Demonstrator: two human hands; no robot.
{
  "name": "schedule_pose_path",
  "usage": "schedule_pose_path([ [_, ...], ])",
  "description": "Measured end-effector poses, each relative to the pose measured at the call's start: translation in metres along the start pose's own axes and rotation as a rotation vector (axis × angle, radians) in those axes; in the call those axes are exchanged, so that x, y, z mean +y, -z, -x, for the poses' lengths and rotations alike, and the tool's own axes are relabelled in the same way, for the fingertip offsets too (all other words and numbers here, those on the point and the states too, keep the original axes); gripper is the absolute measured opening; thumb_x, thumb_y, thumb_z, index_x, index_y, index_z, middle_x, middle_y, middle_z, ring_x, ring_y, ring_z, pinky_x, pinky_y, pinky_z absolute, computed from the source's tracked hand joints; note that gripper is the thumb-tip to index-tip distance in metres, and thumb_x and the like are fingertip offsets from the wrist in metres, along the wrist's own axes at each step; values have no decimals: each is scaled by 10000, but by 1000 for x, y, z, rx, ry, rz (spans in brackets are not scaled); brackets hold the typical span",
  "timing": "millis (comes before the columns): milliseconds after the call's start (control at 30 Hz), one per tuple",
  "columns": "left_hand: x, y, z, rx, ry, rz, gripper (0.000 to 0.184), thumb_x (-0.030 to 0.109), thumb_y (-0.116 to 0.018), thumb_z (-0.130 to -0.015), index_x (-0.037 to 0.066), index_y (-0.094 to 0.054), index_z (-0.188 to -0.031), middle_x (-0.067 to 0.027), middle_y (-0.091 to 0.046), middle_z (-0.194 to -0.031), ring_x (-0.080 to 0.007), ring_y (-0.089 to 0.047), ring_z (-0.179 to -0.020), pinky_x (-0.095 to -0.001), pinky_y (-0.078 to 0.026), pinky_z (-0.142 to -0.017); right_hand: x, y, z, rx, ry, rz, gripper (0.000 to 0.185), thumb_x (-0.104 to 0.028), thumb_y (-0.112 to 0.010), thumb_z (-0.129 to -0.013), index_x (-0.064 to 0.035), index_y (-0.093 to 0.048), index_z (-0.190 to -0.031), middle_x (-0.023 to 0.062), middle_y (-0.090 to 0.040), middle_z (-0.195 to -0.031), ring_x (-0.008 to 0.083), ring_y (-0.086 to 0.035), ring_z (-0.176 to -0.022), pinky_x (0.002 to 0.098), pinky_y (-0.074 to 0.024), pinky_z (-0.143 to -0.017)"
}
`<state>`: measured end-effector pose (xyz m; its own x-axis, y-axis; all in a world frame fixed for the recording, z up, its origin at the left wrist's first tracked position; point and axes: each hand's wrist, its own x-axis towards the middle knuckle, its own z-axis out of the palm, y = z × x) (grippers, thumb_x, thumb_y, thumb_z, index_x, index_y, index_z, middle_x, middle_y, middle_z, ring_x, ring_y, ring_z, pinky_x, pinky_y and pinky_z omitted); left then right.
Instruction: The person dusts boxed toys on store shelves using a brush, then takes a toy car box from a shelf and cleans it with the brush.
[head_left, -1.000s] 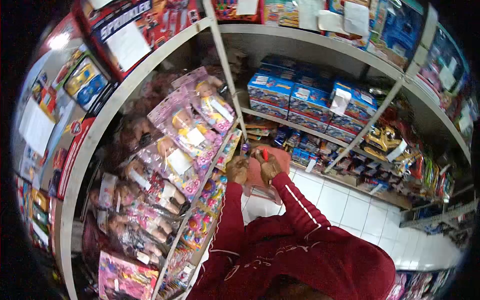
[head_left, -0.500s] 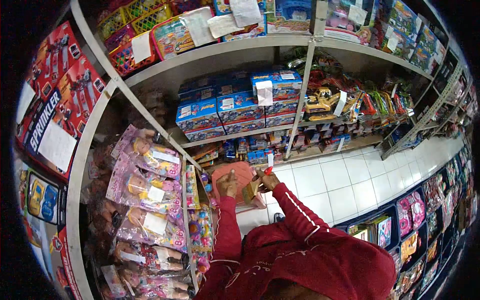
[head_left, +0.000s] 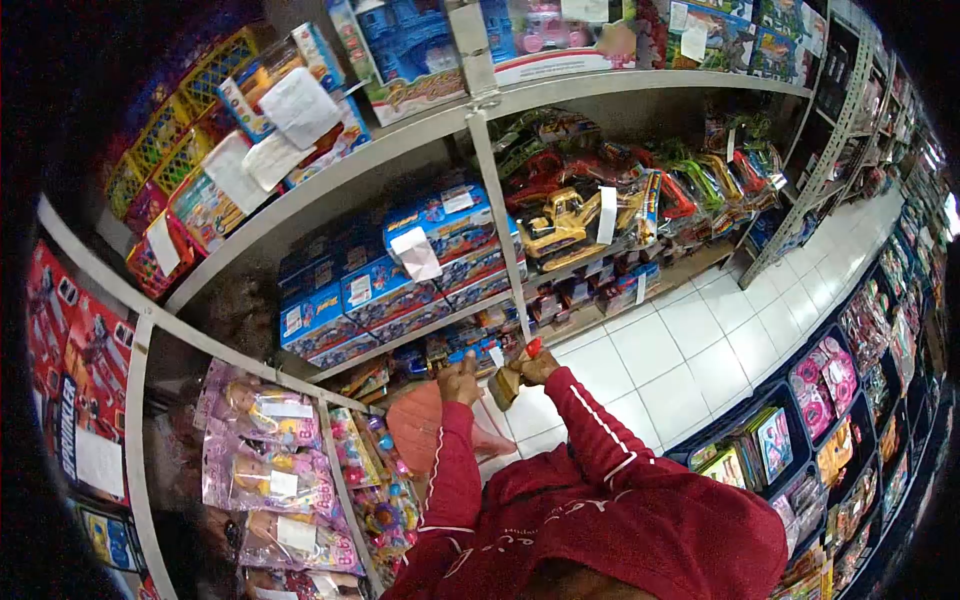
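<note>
My right hand is closed round a small tool with a red end and a tan, brush-like part that hangs toward my left hand. Nothing can be made out in my left hand, raised just left of the tan part, its fingers partly apart. Below and behind the left hand stands a salmon-pink stool on the tiled floor. Both my arms are in dark red sleeves.
Blue toy boxes sit on the shelf ahead. Bagged toy diggers lie to their right. Packaged dolls fill the left shelf. Dark bins of goods line the right side, across white floor tiles.
The view has swung to the right, so shelves and stool sit further left. My hands have drawn apart, and the tan part of the tool now shows. The bins on the right have come into view.
</note>
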<state>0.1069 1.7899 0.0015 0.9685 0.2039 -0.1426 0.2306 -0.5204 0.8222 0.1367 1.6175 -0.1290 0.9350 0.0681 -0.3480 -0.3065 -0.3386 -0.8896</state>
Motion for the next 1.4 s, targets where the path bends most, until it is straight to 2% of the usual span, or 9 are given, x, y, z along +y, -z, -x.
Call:
schedule_pose_path([
  [167, 11, -64, -34, -52, -123, 498, 184, 196, -662, -867, 24, -630, -809, -18, -572, -610, -91, -509, -526, -263, -421, -469, 18, 44, -44, 4, 45, 40, 345, -459, -624, -806, -128, -691, -878, 109, -687, -841, 283, -657, -796, 420, -499, -703],
  [200, 24, -74, -36, -19, -313, 609, 105, 129, -663, -863, 26, -650, -878, 9, -596, -674, -67, -501, -513, -228, -402, -452, 3, 57, -36, 68, 40, 18, 244, -306, -718, -809, -97, -627, -722, 28, -622, -631, 142, -559, -510, 314, -450, -471],
  [433, 170, -67, -13, -120, -233, 474, 305, 257, -593, -923, 52, -590, -697, 1, -542, -596, -52, -464, -482, -213, -345, -421, -12, 116, -33, -5, -40, -249, 198, -277, -697, -798, -80, -697, -817, 75, -694, -768, 199, -657, -726, 347, -501, -641],
  [667, 298, -21, 67, -324, -920, 1043, 355, 285, -572, -935, 32, -490, -700, -16, -425, -565, -90, -358, -443, -235, -293, -413, -22, 146, -34, 312, 354, 252, 137, -185, -687, -770, -87, -612, -709, 42, -654, -682, 218, -614, -556, 365, -468, -491],
  [833, 370, 38, 154, -497, -943, 1600, 233, 270, -611, -903, 103, -472, -989, -38, -474, -863, -169, -486, -631, -242, -417, -518, -5, 137, -71, 58, 189, 241, 319, -401, -600, -831, -95, -643, -752, 102, -662, -739, 264, -633, -711, 406, -471, -640],
  [967, 360, 56, 131, -1128, -1257, 1672, 577, 428, -630, -849, 183, -337, -1282, -85, -349, -1240, -246, -479, -974, -383, -548, -630, -11, 132, -60, 172, 259, 354, 303, -393, -599, -840, -103, -649, -769, 80, -672, -750, 251, -636, -712, 392, -476, -632],
  [1033, 359, 64, 142, -1072, -1148, 1767, 590, 425, -635, -847, 171, -344, -1293, -92, -335, -1269, -253, -491, -982, -377, -560, -643, 16, 114, -78, 364, 560, 670, 289, -378, -618, -834, -96, -653, -783, 78, -678, -759, 244, -638, -708, 384, -482, -633],
  [1333, 346, 94, 166, -1004, -805, 2215, 652, 413, -661, -842, 115, -373, -1345, -125, -274, -1396, -287, -544, -1018, -352, -616, -700, 2, 90, -55, 56, 244, 249, 203, -289, -664, -832, -86, -671, -823, 83, -687, -782, 221, -655, -729, 366, -508, -672],
  [1400, 318, 103, 154, -1505, -569, 2360, 706, 431, -661, -836, 119, -332, -1377, -129, -264, -1418, -301, -501, -1106, -345, -623, -701, 14, 82, -53, 36, 253, 223, 203, -291, -666, -832, -89, -670, -818, 76, -691, -790, 215, -656, -735, 364, -510, -677],
])
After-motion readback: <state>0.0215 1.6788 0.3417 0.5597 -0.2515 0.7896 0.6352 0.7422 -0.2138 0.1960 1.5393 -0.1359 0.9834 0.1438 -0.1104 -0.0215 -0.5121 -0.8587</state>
